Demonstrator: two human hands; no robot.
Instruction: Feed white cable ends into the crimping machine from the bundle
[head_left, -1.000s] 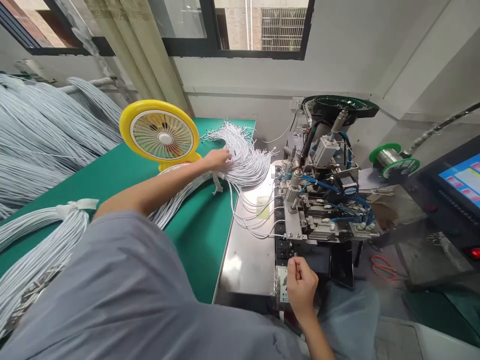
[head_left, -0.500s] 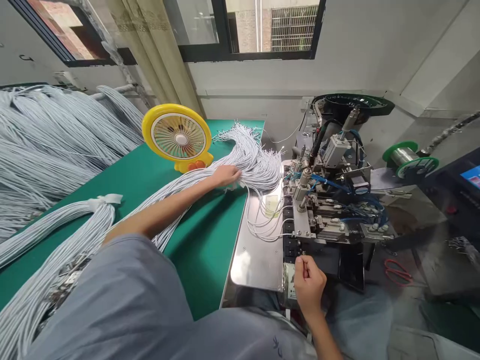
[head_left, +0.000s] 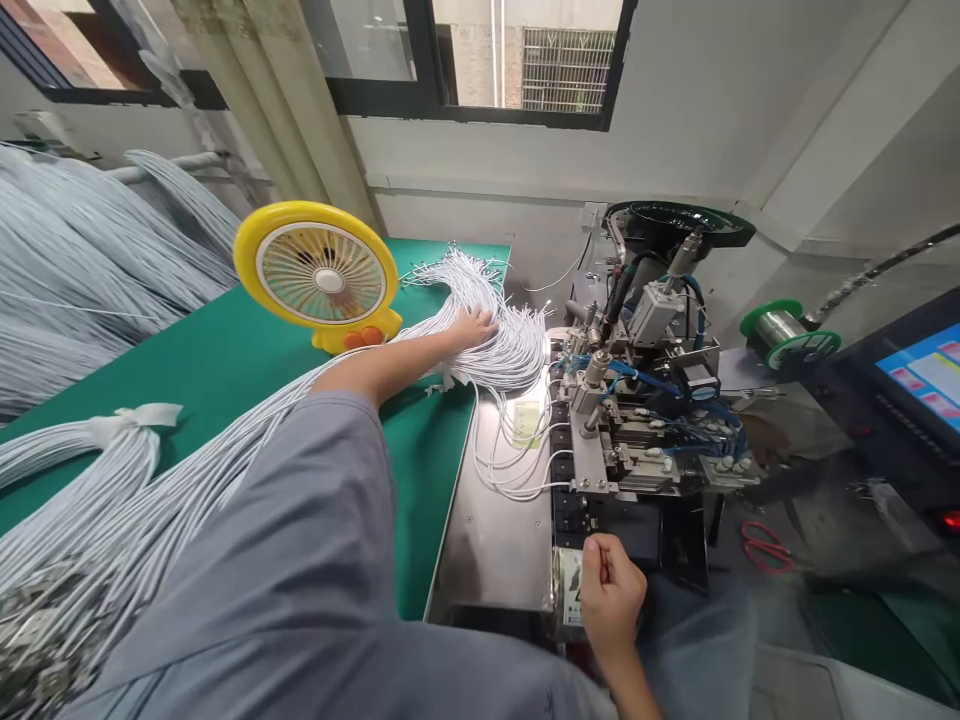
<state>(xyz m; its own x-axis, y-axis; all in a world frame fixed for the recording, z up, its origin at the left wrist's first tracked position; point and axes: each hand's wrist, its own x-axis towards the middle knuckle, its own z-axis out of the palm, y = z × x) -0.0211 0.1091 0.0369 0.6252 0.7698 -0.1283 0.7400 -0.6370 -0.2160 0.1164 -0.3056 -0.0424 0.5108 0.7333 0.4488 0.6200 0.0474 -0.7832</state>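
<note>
My left hand (head_left: 472, 328) lies on top of a thick bundle of white cables (head_left: 517, 350), its fingers apart and reaching over the strands. My right hand (head_left: 613, 592) is closed in a pinch near the front end of the machine's black feed track (head_left: 571, 508); whatever its fingers hold, if anything, is hidden. Several single cables loop from the bundle across a metal plate (head_left: 491, 550) into the wire-processing machine (head_left: 637, 400). The cables' far ends fan out at the back of the green table (head_left: 416, 540).
A yellow fan (head_left: 315, 275) stands behind my left forearm. More white cables (head_left: 90, 270) are heaped at the left, with a tied bundle (head_left: 112, 430) nearer. To the right are a wire spool (head_left: 791, 335), red-handled scissors (head_left: 765, 547) and a screen (head_left: 926, 370).
My left hand has moved forward and right over the cable bundle, and its fingers have spread. My right hand stays closed by the track. The view has turned slightly right.
</note>
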